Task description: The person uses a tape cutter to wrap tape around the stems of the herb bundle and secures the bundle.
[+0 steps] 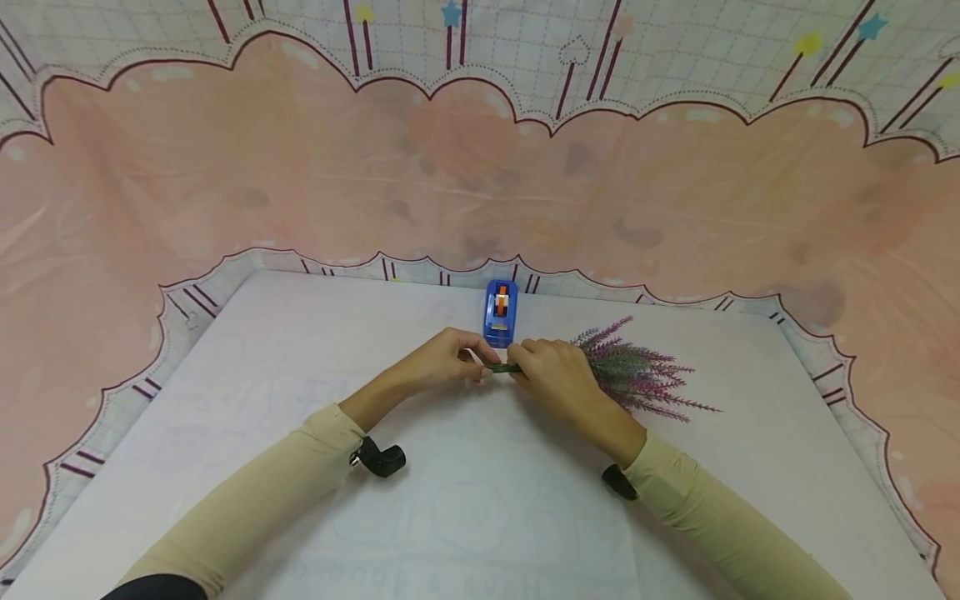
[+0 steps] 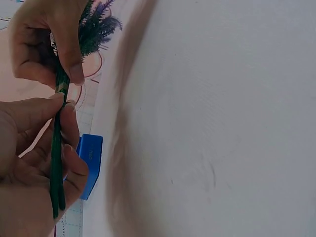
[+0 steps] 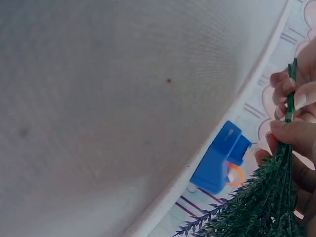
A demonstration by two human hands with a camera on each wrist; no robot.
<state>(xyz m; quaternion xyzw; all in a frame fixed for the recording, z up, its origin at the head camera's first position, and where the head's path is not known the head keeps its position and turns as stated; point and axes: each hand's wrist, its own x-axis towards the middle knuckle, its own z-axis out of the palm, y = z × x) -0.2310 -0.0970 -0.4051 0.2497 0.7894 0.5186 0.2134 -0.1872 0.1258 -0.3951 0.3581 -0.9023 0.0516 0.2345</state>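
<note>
A bunch of lavender sprigs (image 1: 637, 371) with purple-pink heads lies across both hands, its heads to the right. My right hand (image 1: 561, 377) grips the bundled stems just below the foliage. Thumb and fingers of my left hand (image 1: 448, 360) pinch the green stems (image 2: 58, 148) close beside the right hand's fingertips, nearer the cut ends. Around the stems between the two hands runs a small pale band (image 2: 61, 87), like tape. Just beyond the fingers stands a blue tape dispenser (image 1: 497, 332) with an orange core.
The white tabletop (image 1: 360, 517) extends under both arms, with its far edge behind the dispenser. A patterned pink and white cloth (image 1: 337, 183) hangs around and behind the table. Black wrist-camera mounts (image 1: 384, 460) protrude from both sleeves.
</note>
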